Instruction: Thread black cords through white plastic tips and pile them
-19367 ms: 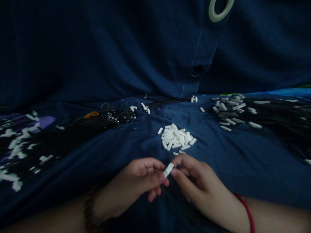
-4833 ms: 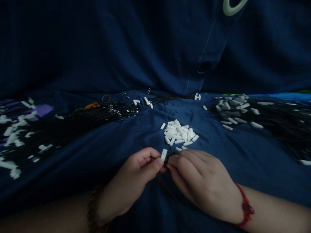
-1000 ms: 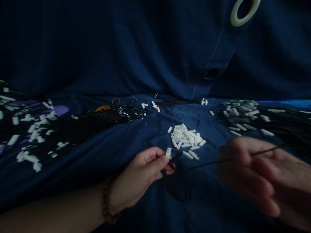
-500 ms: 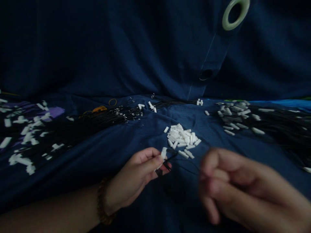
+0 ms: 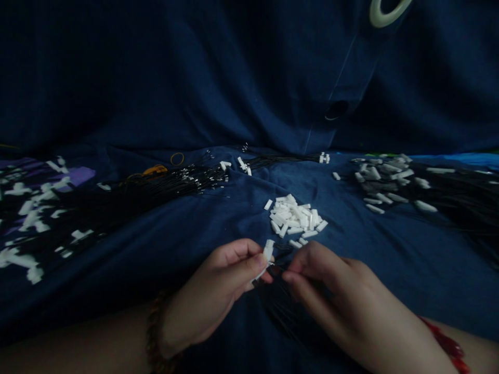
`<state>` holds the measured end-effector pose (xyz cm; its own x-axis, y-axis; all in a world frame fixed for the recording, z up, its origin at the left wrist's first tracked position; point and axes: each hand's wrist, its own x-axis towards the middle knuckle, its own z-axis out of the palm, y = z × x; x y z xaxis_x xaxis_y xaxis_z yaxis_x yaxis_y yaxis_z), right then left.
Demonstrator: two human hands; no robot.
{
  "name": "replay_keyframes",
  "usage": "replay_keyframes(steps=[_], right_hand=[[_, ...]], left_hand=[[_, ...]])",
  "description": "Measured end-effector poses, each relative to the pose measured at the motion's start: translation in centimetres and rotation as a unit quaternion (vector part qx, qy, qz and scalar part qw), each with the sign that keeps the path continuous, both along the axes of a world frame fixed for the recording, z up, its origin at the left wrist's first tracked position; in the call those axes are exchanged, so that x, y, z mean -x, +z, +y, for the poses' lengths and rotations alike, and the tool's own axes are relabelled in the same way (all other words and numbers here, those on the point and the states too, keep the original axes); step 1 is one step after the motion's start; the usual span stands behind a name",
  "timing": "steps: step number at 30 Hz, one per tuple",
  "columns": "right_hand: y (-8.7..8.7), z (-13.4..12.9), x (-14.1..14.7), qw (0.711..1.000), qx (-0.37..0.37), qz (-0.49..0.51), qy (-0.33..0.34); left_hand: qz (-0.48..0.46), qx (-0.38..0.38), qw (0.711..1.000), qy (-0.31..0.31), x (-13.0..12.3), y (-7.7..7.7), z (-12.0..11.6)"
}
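Note:
My left hand (image 5: 226, 283) is closed, pinching a white plastic connector housing (image 5: 268, 249) between thumb and fingers, with its slotted end up. Thin black wires (image 5: 278, 306) hang below and to the right of it. My right hand (image 5: 331, 291) is closed too, thumb and forefinger pinching a thin black wire (image 5: 278, 267) close to the housing's side. Whether the wire's tip is inside the housing I cannot tell. Just beyond both hands lies a pile of loose white connector housings (image 5: 294, 215) on the dark blue cloth (image 5: 187, 228).
At left, black wires with white connectors (image 5: 39, 208) lie near a purple patch (image 5: 82, 175). Bare-ended black wires (image 5: 187, 179) spread behind, beside an orange bundle (image 5: 155, 170). Another heap of connectors on wires (image 5: 385, 174) lies at right. A pale ring (image 5: 388, 15) is on the hanging cloth.
My right hand has moved left and away from me, bringing its pinched fingers up to the connector housing. My left hand still holds the housing. The whole view has shifted slightly.

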<state>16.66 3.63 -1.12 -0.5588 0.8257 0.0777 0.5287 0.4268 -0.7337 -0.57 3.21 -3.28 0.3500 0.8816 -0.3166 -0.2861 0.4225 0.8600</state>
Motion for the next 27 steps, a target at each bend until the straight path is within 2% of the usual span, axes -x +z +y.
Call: replay_keyframes(steps=[6, 22, 27], right_hand=[[-0.16, -0.19, -0.47, 0.998, -0.056, -0.020, -0.008], [-0.15, -0.04, -0.43, 0.998, -0.048, -0.041, -0.003], [-0.25, -0.07, -0.56, 0.995, -0.082, -0.049, -0.009]], left_hand=[[0.006, -0.001, 1.000, -0.005, -0.03, -0.26, 0.16], [0.021, 0.000, 1.000, -0.010, 0.01, 0.03, 0.02], [0.060, -0.012, 0.998, -0.018, 0.02, -0.03, 0.06]])
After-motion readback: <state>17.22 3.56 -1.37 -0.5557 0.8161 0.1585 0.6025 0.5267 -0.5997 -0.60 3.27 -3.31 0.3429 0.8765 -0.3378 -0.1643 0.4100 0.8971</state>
